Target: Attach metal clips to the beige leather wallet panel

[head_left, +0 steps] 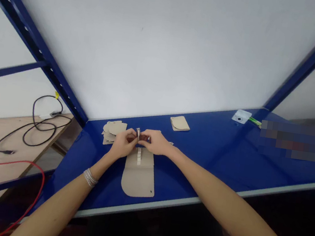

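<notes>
My left hand [124, 143] and my right hand [155, 141] meet above the blue table, fingers closed. Pinched between their fingertips is a small upright dark-and-pale item [138, 134], too small to name. Just below them lies an unfolded tan card sleeve [138, 180], its rounded flap towards me. A segmented white strip [139, 157] runs along its upper part, and the far end is partly hidden by my hands. Left of my left hand is a loose pile of tan card pieces [115, 128].
A folded tan card sleeve [180, 123] lies farther back. At the right are a white card with a dark circle [241, 117], a green item [254, 121] and a blurred-out patch. Blue frame posts flank the table [210, 160]. Black cable [40, 117] lies on a wooden surface at left.
</notes>
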A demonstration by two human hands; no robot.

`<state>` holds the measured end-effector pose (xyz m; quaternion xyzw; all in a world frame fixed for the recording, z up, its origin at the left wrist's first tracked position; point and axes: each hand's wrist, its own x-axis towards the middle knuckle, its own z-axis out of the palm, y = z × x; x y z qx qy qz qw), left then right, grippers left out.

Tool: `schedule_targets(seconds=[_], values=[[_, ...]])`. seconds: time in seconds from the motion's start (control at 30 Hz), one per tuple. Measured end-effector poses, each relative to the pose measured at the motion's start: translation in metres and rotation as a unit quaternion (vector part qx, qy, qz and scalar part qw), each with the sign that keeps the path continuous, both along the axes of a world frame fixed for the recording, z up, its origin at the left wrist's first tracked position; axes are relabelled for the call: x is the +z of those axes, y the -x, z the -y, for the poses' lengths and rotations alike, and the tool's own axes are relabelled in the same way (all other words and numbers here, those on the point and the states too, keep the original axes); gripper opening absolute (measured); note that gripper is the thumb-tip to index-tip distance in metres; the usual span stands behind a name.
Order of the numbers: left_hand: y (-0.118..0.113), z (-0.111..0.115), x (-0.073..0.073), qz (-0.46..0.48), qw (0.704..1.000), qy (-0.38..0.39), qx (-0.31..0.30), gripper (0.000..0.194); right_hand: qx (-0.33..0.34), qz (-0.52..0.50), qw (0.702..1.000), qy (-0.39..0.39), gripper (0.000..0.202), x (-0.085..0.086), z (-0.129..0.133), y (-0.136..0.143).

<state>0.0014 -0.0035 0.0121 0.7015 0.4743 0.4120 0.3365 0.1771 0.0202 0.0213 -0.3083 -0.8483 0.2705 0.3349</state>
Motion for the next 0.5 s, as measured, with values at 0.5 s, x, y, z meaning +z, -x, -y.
schedule_targets(seconds=[0.5], values=[[0.0009,-0.0015,-0.0031,-0.011,1.000,-0.017,0.008,0.015,-0.002,-0.016,1.000,-0.011,0.010,-0.0029,-0.0009,0.0019]])
